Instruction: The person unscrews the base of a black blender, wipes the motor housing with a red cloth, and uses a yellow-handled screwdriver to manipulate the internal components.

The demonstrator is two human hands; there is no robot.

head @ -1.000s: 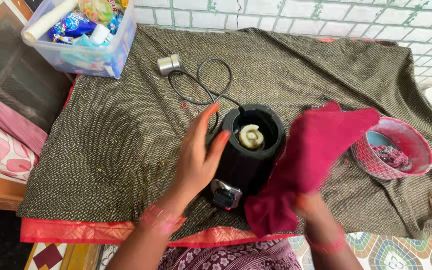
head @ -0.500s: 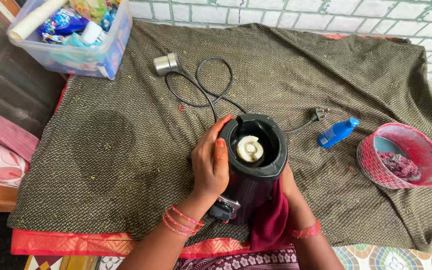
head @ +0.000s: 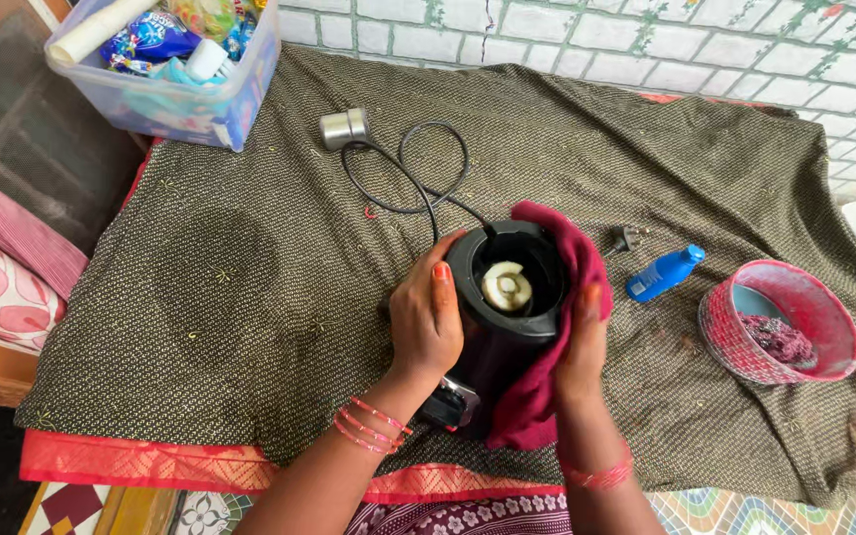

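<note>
while the left hand (head: 426,319) grips the black mixer base (head: 502,327), fingers curled on its side, the right hand (head: 579,349) presses a red cloth (head: 547,396) against it; cloth could snag the white coupler (head: 506,287), cord (head: 408,183) could trip it.

Mixer base (head: 507,327) side under cloth (head: 547,386)

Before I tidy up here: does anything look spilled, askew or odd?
One thing: a large darker oval patch on the speckled brown cloth, left of the black mixer base, looks like a damp stain. The small blue plastic bottle lies on its side.
</note>
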